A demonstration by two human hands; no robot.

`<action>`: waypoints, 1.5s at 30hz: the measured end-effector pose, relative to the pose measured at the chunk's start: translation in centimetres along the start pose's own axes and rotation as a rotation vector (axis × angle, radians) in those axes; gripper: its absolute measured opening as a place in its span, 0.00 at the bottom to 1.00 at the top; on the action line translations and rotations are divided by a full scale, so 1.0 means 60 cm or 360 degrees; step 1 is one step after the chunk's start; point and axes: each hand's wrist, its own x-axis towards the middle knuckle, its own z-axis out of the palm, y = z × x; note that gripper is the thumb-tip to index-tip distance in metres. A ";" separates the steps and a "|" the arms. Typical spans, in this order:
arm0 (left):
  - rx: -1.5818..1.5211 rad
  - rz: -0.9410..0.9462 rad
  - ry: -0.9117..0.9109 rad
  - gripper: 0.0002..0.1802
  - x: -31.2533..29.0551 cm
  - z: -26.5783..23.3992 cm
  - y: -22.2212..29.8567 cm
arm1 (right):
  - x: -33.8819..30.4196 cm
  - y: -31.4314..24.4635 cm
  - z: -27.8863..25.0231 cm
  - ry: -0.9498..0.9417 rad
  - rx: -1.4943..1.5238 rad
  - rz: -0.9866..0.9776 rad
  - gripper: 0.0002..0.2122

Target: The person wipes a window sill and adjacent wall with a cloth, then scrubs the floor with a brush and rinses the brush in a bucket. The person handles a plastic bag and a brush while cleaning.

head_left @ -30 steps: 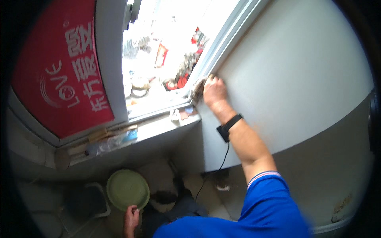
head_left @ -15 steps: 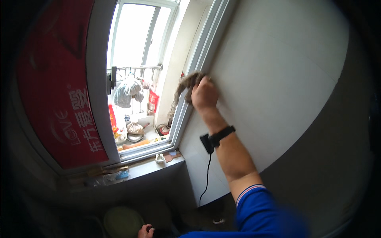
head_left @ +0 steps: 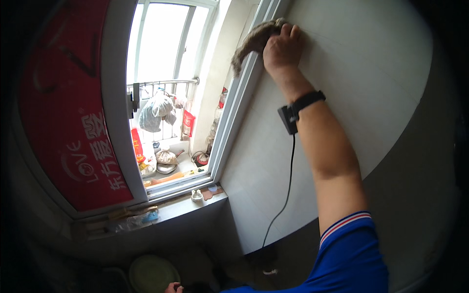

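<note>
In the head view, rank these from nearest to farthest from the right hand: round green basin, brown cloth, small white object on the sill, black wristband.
1. Brown cloth: in the right hand, hanging to its left.
2. Black wristband: on the same arm, below the hand.
3. Small white object: lower left, on the sill.
4. Round green basin: bottom of the view.

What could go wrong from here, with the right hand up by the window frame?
The black cable hanging from the wrist device might snag if the right hand moves. The cloth droops across the window frame and could catch there. The small white object on the sill might be knocked over if that hand swings low.
</note>
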 end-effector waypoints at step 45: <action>-0.0238 -0.0352 0.0710 0.17 -0.105 0.107 0.010 | 0.172 -0.233 -0.197 0.0996 0.2119 -0.0276 0.19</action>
